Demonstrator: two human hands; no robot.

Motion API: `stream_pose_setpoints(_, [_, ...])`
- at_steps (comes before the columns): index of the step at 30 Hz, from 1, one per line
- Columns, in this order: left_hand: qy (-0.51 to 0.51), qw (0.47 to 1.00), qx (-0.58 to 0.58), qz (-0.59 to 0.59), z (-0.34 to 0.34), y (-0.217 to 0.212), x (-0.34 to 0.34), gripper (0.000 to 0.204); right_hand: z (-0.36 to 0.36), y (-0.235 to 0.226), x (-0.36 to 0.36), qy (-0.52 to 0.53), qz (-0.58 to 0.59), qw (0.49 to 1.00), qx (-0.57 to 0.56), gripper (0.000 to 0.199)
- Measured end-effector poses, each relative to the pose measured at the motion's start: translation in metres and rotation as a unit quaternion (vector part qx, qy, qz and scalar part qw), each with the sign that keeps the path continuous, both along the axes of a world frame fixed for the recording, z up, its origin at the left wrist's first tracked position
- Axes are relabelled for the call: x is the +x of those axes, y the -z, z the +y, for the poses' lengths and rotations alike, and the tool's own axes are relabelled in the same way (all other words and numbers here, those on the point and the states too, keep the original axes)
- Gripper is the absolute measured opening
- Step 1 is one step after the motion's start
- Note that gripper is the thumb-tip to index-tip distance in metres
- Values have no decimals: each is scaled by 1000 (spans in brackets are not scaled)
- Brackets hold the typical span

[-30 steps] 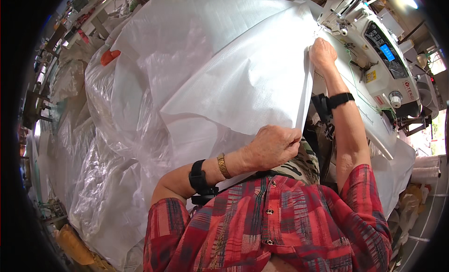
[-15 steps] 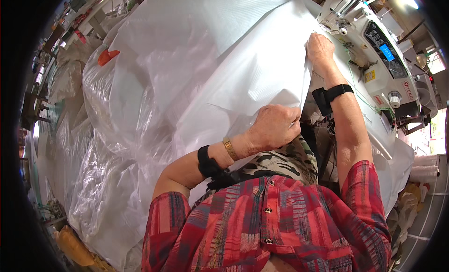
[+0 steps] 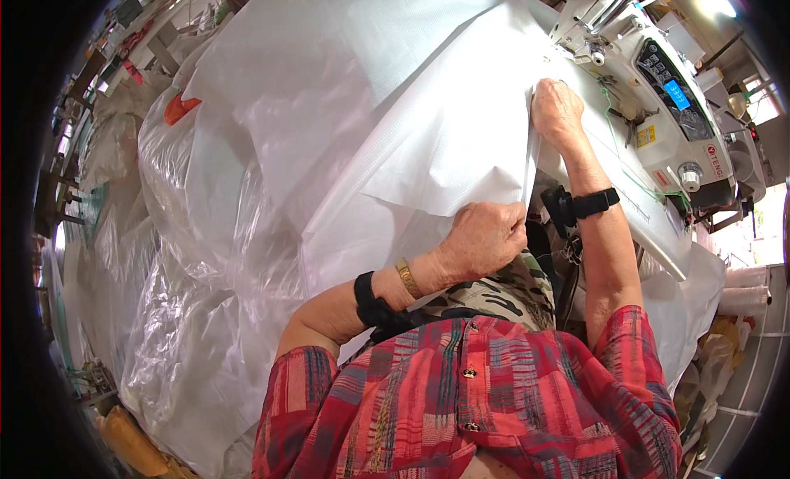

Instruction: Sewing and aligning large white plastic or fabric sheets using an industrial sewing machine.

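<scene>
- Under our right hand (image 3: 557, 110) lies the white woven fabric (image 3: 428, 141); the palm presses its edge flat, fingers spread, just beside the sewing machine (image 3: 658, 84).
- Our left hand (image 3: 485, 236) is closed on the near corner of that same edge, fingers curled tight.
- Left of both grips, the fabric piles over clear plastic sheeting (image 3: 189, 314).
- Black wrist straps (image 3: 594, 204) sit behind each grip.

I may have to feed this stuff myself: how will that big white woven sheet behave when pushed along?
Probably floppy: the white woven sheet drapes and folds over itself. Likely light for its size, since the left hand bunches an edge and the right hand only presses it flat beside the sewing machine. Its sheen suggests it may slide.
</scene>
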State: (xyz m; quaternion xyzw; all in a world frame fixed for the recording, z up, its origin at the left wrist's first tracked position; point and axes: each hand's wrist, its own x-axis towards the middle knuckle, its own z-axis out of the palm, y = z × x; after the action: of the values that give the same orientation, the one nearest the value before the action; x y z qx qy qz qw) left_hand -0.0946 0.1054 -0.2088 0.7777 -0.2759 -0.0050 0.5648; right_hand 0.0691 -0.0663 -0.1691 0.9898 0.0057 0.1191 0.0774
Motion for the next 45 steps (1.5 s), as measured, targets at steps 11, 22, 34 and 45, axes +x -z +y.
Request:
stream_pose_setpoints(11, [-64,997,42,-26,-9,0,39,17,-9,2,32,-17,-67,997,25,15])
stream_pose_setpoints(22, [-42,999,-14,7,-20,1,34,18,-3,6,2,114,-76,983,126,16])
stream_pose_setpoints(34, [-31,996,-24,75,-22,1,32,18,-7,2,-7,68,-36,985,153,16])
stream_pose_setpoints(45, [-37,995,13,91,-23,1,52,18,-1,-7,14,-2,15,999,31,12])
